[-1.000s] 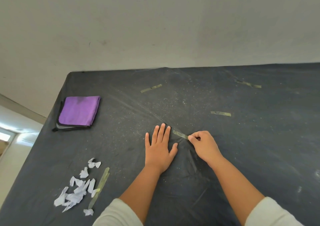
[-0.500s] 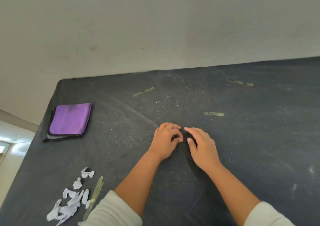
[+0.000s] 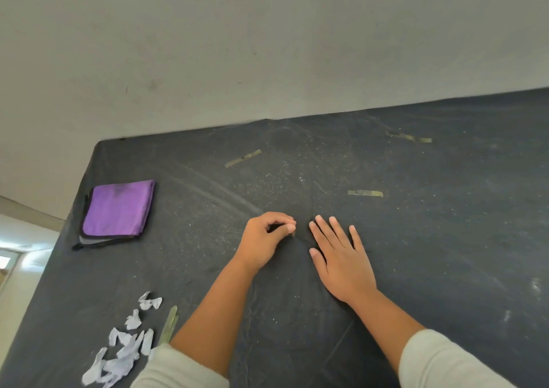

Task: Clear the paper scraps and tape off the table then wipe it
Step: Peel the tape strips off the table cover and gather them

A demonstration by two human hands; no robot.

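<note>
Both hands (image 3: 306, 248) rest mid-table (image 3: 445, 239), far from edges.

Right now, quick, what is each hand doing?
Left hand: fingers curled, pinching what looks like a small greenish strip of tape.
Right hand: open, flat on the dark cloth-covered table.

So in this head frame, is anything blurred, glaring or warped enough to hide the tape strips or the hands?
Head view: light is soft and even, with no glare on the dark cloth-covered table; the olive tape strip and both hands read sharp; wide-angle bend tilts the table's far edge; what the left hand pinches is too small to tell.
</note>
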